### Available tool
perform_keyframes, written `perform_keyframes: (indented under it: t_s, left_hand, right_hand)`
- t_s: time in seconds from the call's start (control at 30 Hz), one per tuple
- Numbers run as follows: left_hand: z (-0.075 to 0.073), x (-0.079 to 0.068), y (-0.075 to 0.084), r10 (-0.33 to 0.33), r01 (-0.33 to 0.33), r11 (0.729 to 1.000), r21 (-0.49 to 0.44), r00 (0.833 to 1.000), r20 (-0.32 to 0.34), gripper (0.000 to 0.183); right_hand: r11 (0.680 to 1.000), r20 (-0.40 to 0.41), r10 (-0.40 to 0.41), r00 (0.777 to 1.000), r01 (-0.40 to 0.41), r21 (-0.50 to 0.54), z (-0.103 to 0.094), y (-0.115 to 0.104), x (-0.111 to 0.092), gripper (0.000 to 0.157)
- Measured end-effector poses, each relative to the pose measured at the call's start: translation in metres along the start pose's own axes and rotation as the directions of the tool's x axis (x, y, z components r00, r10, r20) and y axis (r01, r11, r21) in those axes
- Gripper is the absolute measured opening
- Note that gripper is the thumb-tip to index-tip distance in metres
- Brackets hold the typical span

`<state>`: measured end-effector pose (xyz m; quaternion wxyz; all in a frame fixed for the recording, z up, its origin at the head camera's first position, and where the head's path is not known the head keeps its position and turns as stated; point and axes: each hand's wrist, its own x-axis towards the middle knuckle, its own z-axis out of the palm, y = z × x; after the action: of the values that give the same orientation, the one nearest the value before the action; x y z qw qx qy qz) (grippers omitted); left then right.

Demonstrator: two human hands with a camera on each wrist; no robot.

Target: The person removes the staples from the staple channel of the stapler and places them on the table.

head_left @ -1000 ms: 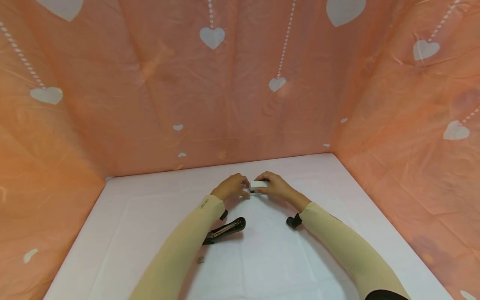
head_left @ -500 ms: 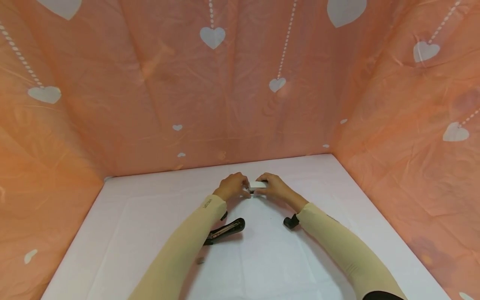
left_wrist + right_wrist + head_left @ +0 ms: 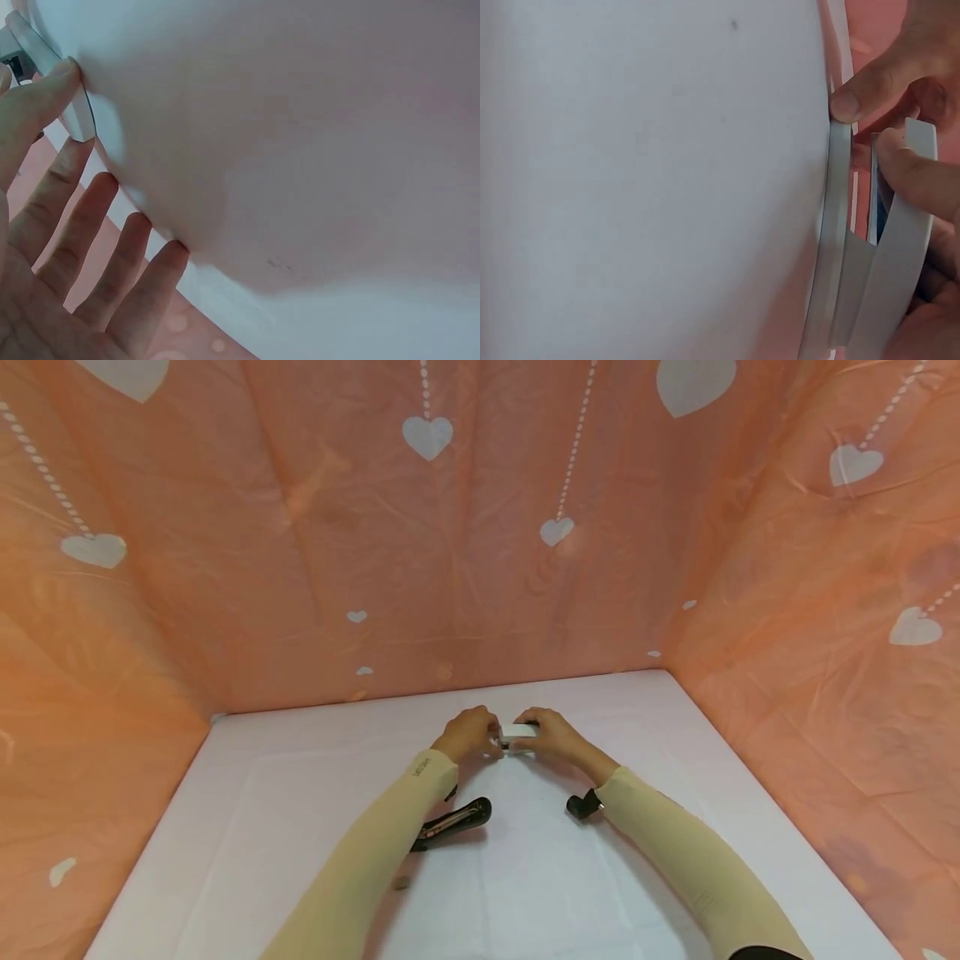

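Observation:
A pale grey-white stapler (image 3: 517, 729) is between the two hands toward the back of the white table. Its upper arm (image 3: 894, 292) stands raised from its flat base (image 3: 832, 225), with a metal strip showing in the gap. The right hand (image 3: 557, 735) grips the upper arm, thumb along its side near the front. With thumb and index finger, the left hand (image 3: 471, 732) pinches the tip of the base; its other fingers (image 3: 79, 217) are spread, their tips near the tabletop. Part of the stapler's rear is hidden by the right hand.
A black stapler (image 3: 459, 818) lies nearer the front, partly behind the left sleeve (image 3: 375, 852). Close to that sleeve is a small brownish piece (image 3: 402, 882). A black wrist device (image 3: 583, 806) sits under the right forearm. Orange cloth (image 3: 480, 568) with hearts encloses the table's back and sides.

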<state>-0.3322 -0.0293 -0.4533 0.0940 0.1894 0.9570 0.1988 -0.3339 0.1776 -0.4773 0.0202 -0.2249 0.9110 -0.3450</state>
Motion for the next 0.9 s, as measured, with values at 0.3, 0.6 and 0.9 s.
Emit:
perform_keyframes:
  t_s: [0.3,0.6,0.9]
  left_hand:
    - [0.003,0.001,0.002,-0.002,0.002,1.0,-0.022,1.0,-0.015,0.031]
    - [0.009,0.003,0.002,-0.002,0.002,1.0,0.003,1.0,-0.007,0.03]
    - [0.002,0.001,0.004,-0.026,0.025,0.999,0.029,1.0,0.006,0.027]
  right_hand:
    - [0.999,0.013,0.035,0.999,-0.035,0.021,-0.003,0.0,0.0,0.036]
    - [0.999,0.015,0.03,0.999,-0.031,0.024,-0.003,0.003,-0.004,0.038]
    - [0.986,-0.045,0.07,0.996,-0.063,0.151,-0.009,0.01,-0.005,0.041]
